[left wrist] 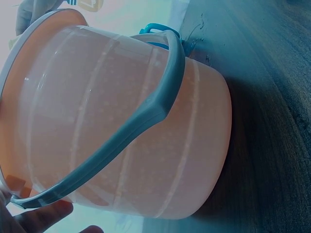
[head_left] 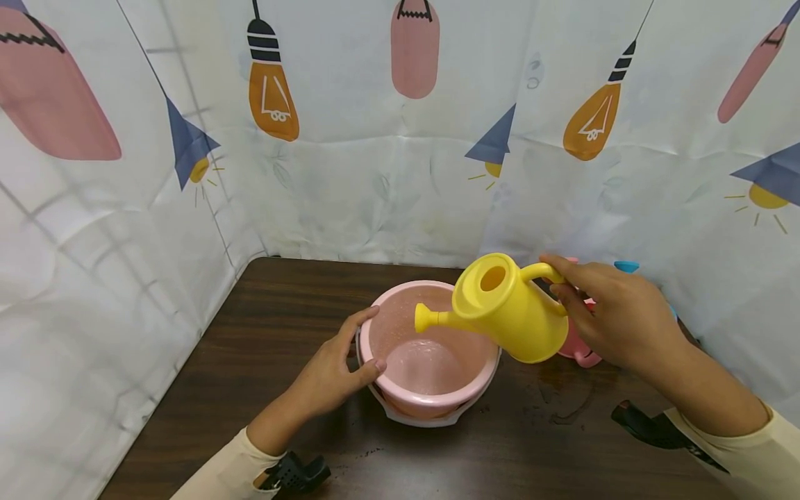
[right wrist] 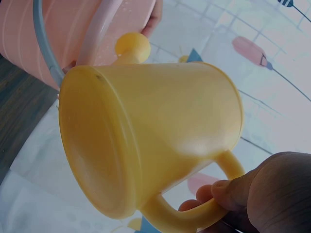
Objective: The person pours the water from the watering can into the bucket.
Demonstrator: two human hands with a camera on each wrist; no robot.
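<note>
A pink bucket [head_left: 431, 399] with a grey-white handle [left wrist: 126, 131] hanging down its side stands on the dark wooden table. At its left rim, my left hand [head_left: 334, 368] holds on, fingertips over the edge and thumb at the front of the rim. My right hand [head_left: 625, 312] grips the looped handle of a yellow watering can [head_left: 519, 312]. The can is tilted over the bucket's right side, its round spout head above the bucket's opening. A shallow shine shows on the bucket's inner floor. In the right wrist view, the can's base [right wrist: 97, 145] faces the camera.
Behind the can and my right hand, a pink-red item [head_left: 584, 351] and a blue-topped item [head_left: 627, 266] are partly hidden. Wet marks [head_left: 571, 410] lie on the table [head_left: 275, 312] to the right. A patterned white curtain [head_left: 375, 194] hangs along the back and sides.
</note>
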